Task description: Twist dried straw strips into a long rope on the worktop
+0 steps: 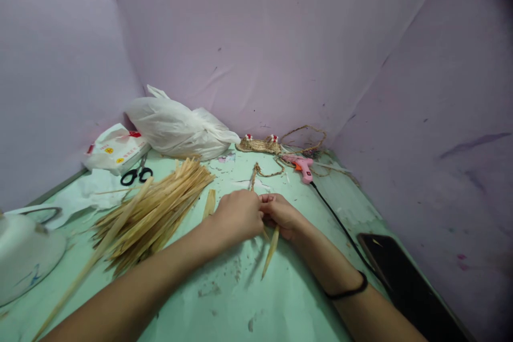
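Both hands meet at the middle of the table, closed round the near end of a thin braided straw cord (254, 177). My left hand (241, 214) grips it with the fingers curled under and mostly hidden. My right hand (281, 215) pinches at the same place, thumb and forefinger close to the left hand. A loose dry straw strip (271, 252) hangs below the right fingers, its pointed end toward me. The cord runs away from the hands and loops to the right. Another short flat strip (209, 204) shows just behind my left wrist.
Left lies a pile of dry straw strips (156, 208), with black-handled scissors (137, 175), a tissue pack (118, 149) and a white plastic bag (180, 125) behind. A woven straw piece (259, 145) rests by the wall. Right are a pink glue gun (303, 166), its cord and a dark phone (409, 283).
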A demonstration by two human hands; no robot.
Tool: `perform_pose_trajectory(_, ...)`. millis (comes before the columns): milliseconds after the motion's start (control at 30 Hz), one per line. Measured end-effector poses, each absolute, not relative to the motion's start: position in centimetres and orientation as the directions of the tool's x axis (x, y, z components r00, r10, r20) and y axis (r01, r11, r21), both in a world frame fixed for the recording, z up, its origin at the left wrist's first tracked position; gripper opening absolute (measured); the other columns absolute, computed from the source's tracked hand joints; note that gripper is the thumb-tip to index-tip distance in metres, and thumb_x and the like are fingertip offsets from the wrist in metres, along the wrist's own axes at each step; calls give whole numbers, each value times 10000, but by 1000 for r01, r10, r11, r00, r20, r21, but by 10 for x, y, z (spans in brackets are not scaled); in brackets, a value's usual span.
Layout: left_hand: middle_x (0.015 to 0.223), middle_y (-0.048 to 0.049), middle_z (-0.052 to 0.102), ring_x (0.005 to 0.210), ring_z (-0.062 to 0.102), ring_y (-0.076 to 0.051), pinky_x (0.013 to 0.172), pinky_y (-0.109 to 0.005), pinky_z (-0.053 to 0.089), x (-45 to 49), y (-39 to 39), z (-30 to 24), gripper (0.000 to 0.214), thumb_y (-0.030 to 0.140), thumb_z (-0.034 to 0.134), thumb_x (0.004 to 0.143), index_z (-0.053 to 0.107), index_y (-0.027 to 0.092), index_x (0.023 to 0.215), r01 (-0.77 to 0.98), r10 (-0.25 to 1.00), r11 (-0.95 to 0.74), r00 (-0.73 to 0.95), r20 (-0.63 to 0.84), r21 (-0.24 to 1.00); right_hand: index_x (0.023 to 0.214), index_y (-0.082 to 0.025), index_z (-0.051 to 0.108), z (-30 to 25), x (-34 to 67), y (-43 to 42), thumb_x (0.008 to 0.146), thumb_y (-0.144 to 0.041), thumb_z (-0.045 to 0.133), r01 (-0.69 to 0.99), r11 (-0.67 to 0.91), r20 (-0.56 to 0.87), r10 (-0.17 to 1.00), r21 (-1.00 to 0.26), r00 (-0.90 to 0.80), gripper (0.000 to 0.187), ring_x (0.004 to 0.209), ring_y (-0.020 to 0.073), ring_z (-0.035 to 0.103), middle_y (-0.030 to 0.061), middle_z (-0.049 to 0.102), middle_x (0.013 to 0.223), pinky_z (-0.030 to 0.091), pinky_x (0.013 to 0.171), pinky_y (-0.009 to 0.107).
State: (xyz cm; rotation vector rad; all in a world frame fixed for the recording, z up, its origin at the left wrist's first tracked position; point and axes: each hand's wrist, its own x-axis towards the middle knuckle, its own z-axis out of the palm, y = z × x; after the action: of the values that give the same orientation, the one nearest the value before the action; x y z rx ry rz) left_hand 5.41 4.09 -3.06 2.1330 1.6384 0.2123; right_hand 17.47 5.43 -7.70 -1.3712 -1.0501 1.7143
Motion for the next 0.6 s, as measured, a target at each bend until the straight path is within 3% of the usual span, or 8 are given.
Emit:
perform_pose_trajectory(100,591,-59,608,552,549,-142,539,-224,381,40,61,-28,274,220,519,656,629,125,889,770,984,-23,130,-121,637,564,-118,534,-70,178,55,528,-124,573,-30,-465,-440,854,-885,-279,53,310,7,217,-53,457,395,94,337,182)
perform_pose_trajectory(167,490,-8,555,409,468,-106,446,-211,338,37,70,-30,345,164,498,647,584,122,978,627,955,200,48,-294,753,584,-112,542,-66,181,55,543,-148,595,-36,-483,-447,834,-875,-323,76,301,-2,197,-43,493,430,67,329,186)
perform_pose_trajectory(267,468,-1,528,337,391,-67,373,-188,276,39,73,-39,229,98,469,624,593,91,816,412,798,446,218,-561,794,613,-117,544,-65,184,56,543,-169,612,-54,-478,-431,831,-877,-351,110,307,-3,241,-20,556,507,72,325,180)
perform_pose_trajectory(367,442,-9,494,334,393,-55,358,-178,278,41,72,-48,110,86,450,617,543,88,559,336,732,462,378,-567,821,635,-124,547,-69,186,57,539,-177,608,-5,-439,-410,843,-898,-347,125,323,4,278,-12,579,544,101,327,174)
perform_pose_trajectory(600,357,19,414,299,360,-79,340,-211,276,43,72,-52,93,129,486,552,466,131,462,513,823,322,265,-503,796,597,-133,528,-76,185,60,514,-172,626,306,-127,-206,948,-944,-242,134,421,50,395,-29,527,479,269,404,174)
